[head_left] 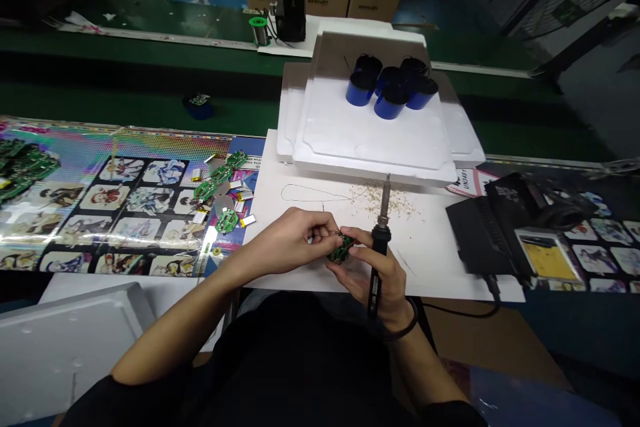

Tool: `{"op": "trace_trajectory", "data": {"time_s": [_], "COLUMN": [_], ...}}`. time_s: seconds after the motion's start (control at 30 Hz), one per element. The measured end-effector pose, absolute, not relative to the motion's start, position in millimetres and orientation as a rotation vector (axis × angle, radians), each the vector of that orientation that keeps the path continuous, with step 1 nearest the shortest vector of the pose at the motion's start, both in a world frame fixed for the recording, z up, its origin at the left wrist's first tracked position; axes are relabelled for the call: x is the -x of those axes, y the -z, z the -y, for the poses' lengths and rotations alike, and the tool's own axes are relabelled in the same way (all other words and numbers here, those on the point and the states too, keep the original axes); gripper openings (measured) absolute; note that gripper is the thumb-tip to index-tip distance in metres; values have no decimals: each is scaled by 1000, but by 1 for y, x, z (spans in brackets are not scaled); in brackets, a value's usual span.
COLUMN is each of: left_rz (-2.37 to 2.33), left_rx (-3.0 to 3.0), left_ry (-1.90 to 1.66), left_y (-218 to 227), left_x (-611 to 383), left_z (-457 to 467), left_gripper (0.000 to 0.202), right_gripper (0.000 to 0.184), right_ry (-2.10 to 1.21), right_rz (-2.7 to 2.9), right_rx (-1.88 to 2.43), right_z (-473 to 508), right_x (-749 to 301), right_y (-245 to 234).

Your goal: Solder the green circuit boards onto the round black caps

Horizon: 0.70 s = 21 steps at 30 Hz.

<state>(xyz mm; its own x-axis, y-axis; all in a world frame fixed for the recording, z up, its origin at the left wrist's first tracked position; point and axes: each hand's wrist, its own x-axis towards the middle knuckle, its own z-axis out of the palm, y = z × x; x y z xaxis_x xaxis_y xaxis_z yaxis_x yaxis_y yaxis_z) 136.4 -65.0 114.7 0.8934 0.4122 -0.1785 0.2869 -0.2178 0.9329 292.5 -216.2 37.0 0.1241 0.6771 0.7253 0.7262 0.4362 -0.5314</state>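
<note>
My left hand [295, 240] and my right hand [373, 273] meet over a white sheet [450, 260] at the table's near edge. Both pinch a small round green circuit board [341, 251] between their fingertips. My right hand also holds a black soldering iron [379, 247], its metal tip pointing up and away from me. A thin wire [310, 193] loops on the sheet just beyond my left hand.
Several more green boards and small silver cells [223, 193] lie left of the sheet on a colourful printed mat. Blue cylinders [390, 90] stand on stacked white foam trays [370, 140]. A black soldering station [505, 227] sits at right, a solder spool [259, 30] far back, another foam tray [65, 340] near left.
</note>
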Motion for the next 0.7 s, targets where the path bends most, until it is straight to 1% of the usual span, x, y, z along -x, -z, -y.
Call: {"op": "trace_trajectory", "data": {"time_s": [0.13, 0.27, 0.3, 0.37, 0.4, 0.47, 0.5, 0.63, 0.7], "left_rz": [-581, -893, -930, -853, -773, -659, -643, -808, -930], "left_rx": [-1704, -1867, -1932, -2048, -2089, -2135, -2153, -2246, -2255], "left_ry": [-207, -453, -490, -473, -435, -370, -355, -430, -446], "left_y": [-101, -83, -78, -70, -65, -57, -53, -39, -39], "left_x": [-129, -115, -112, -108, -107, -111, -115, -139, -147], "left_z": [71, 67, 65, 62, 62, 64, 66, 82, 88], "left_gripper": [34, 48, 46, 37, 44, 70, 74, 61, 65], "right_gripper": [63, 61, 62, 63, 64, 64, 65, 63, 60], "right_ry": [42, -3, 6, 23, 29, 27, 24, -4, -20], "right_rz": [1538, 1415, 1392, 1373, 1372, 1368, 1366, 1345, 1325], "right_rx": [1257, 1287, 1292, 1303, 1306, 1314, 1317, 1306, 1320], "right_z": [219, 220, 220, 220, 220, 220, 220, 220, 220], "right_x": [-292, -299, -302, -307, -310, -314, -315, -315, -313], "right_y": [-32, -29, -28, -26, -24, -21, -20, -17, -16]}}
